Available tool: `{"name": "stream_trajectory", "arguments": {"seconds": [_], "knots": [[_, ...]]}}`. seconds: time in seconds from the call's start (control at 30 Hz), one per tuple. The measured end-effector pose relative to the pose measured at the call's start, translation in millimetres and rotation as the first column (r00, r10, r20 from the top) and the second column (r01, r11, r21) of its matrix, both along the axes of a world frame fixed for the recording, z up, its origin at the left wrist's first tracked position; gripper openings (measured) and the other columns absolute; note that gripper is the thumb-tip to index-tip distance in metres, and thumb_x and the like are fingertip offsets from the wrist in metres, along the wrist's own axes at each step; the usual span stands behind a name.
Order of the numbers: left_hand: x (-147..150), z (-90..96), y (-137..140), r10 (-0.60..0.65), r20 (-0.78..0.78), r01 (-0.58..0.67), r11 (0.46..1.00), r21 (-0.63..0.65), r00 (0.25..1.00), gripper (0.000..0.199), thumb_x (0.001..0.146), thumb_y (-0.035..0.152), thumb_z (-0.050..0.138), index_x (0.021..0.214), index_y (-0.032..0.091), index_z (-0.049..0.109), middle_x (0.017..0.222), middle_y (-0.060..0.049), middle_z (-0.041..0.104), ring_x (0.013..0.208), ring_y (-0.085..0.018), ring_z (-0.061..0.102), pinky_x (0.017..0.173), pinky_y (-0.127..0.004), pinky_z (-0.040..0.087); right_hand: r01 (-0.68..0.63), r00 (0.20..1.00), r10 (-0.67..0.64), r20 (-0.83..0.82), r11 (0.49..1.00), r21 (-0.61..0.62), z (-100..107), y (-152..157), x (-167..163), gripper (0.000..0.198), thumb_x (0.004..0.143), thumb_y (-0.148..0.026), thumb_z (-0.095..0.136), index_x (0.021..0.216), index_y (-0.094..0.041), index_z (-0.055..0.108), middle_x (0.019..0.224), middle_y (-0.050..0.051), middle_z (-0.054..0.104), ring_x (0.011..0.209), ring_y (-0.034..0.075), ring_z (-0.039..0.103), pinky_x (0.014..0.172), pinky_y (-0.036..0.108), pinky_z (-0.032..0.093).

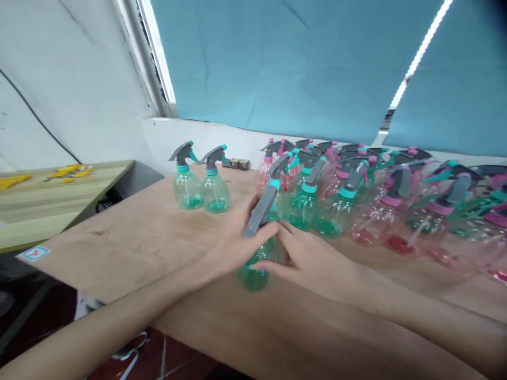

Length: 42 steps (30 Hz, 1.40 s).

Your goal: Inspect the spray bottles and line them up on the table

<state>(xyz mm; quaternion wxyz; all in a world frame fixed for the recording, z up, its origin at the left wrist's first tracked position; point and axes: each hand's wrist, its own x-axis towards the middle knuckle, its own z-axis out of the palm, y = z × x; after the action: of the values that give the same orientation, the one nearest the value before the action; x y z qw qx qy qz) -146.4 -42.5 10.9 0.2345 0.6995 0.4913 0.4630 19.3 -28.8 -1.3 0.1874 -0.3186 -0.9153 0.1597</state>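
Note:
A clear green spray bottle (255, 269) with a grey trigger head stands on the brown wooden table (130, 237) near its front. My left hand (233, 237) wraps the bottle from the left, fingers up by the grey sprayer. My right hand (304, 258) holds its body from the right. Two green spray bottles (200, 184) stand side by side further back on the left.
A dense crowd of several green and pink spray bottles (368, 195) fills the right and back of the table. A second wooden table (47, 200) at the left carries yellow parts (71, 171). Blue blinds (297, 63) hang behind. Small cubes (238, 163) sit by the wall.

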Motion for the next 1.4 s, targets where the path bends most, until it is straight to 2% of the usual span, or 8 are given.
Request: {"name": "stream_trajectory", "arguments": {"seconds": [0.23, 0.4, 0.53, 0.63, 0.87, 1.03, 1.27, 1.4], "knots": [[55, 1.1, 3, -0.15, 0.098, 0.156, 0.986, -0.066, 0.984, 0.026, 0.078, 0.018, 0.05, 0.104, 0.024, 0.053, 0.106, -0.003, 0.063, 0.087, -0.02, 0.064, 0.088, -0.04, 0.051, 0.051, 0.999, -0.05, -0.017, 0.996, 0.07, -15, -1, 55, 0.06, 0.09, -0.064, 0.044, 0.122, -0.014, 0.05, 0.103, 0.015, 0.066, 0.084, 0.034, 0.067, 0.065, 0.052, 0.055], [88, 4.0, 9, -0.252, 0.119, 0.263, 0.961, -0.086, 0.96, 0.028, 0.075, 0.018, 0.051, 0.101, 0.025, 0.057, 0.092, 0.001, 0.065, 0.072, -0.018, 0.062, 0.083, -0.038, 0.05, 0.03, 1.0, -0.03, -0.001, 0.999, 0.027, -35, 8, 109, 0.064, 0.09, -0.062, 0.046, 0.137, -0.019, 0.039, 0.131, 0.015, 0.057, 0.118, 0.033, 0.058, 0.088, 0.051, 0.053], [104, 5.0, 18, -0.289, 0.118, 0.301, 0.948, -0.105, 0.95, 0.033, 0.072, 0.019, 0.053, 0.102, 0.026, 0.063, 0.094, 0.0, 0.066, 0.076, -0.02, 0.061, 0.081, -0.036, 0.05, 0.16, 0.985, -0.16, 0.066, 0.987, 0.004, -68, 20, 156, 0.062, 0.089, -0.061, 0.05, 0.136, -0.02, 0.046, 0.135, 0.014, 0.057, 0.122, 0.031, 0.055, 0.098, 0.053, 0.048], [110, 4.9, 25, -0.303, 0.08, 0.312, 0.941, -0.135, 0.95, 0.036, 0.072, 0.018, 0.053, 0.105, 0.027, 0.064, 0.076, 0.002, 0.061, 0.07, -0.019, 0.057, 0.08, -0.035, 0.049, 0.183, 0.979, -0.181, 0.09, 0.983, -0.021, -88, 27, 179, 0.065, 0.088, -0.061, 0.051, 0.138, -0.019, 0.046, 0.144, 0.013, 0.049, 0.131, 0.03, 0.047, 0.106, 0.052, 0.041], [121, 8.6, 33, -0.314, 0.012, 0.31, 0.931, -0.195, 0.949, 0.04, 0.066, 0.017, 0.048, 0.101, 0.028, 0.062, 0.059, 0.007, 0.041, 0.052, -0.015, 0.038, 0.052, -0.027, 0.035, 0.159, 0.983, -0.155, 0.099, 0.987, -0.032, -100, 30, 186, 0.069, 0.088, -0.061, 0.05, 0.143, -0.021, 0.042, 0.152, 0.009, 0.038, 0.139, 0.026, 0.035, 0.112, 0.049, 0.035], [121, 11.8, 37, -0.34, 0.02, 0.336, 0.917, -0.215, 0.94, 0.024, 0.063, 0.017, 0.048, 0.084, 0.027, 0.056, 0.056, 0.007, 0.031, 0.048, -0.013, 0.029, 0.046, -0.027, 0.027, 0.162, 0.986, -0.16, 0.051, 0.986, -0.04, -102, 29, 186, 0.066, 0.089, -0.056, 0.054, 0.145, -0.024, 0.041, 0.15, 0.008, 0.041, 0.139, 0.027, 0.036, 0.112, 0.049, 0.034], [116, 16.0, 37, -0.377, -0.024, 0.364, 0.908, -0.209, 0.926, 0.025, 0.065, 0.018, 0.048, 0.084, 0.028, 0.061, 0.062, 0.003, 0.053, 0.056, -0.019, 0.05, 0.055, -0.032, 0.043, 0.138, 0.99, -0.137, 0.025, 0.988, -0.064, -100, 29, 188, 0.062, 0.09, -0.051, 0.056, 0.145, -0.027, 0.04, 0.152, 0.005, 0.038, 0.14, 0.027, 0.034, 0.112, 0.051, 0.034], [116, 15.0, 38, -0.393, 0.042, 0.394, 0.901, -0.184, 0.919, 0.022, 0.064, 0.017, 0.049, 0.08, 0.026, 0.062, 0.081, 0.001, 0.065, 0.075, -0.022, 0.063, 0.072, -0.034, 0.052, 0.139, 0.989, -0.135, 0.061, 0.988, -0.063, -99, 29, 188, 0.059, 0.092, -0.051, 0.053, 0.145, -0.027, 0.041, 0.152, 0.004, 0.037, 0.141, 0.026, 0.032, 0.114, 0.049, 0.032]]}}
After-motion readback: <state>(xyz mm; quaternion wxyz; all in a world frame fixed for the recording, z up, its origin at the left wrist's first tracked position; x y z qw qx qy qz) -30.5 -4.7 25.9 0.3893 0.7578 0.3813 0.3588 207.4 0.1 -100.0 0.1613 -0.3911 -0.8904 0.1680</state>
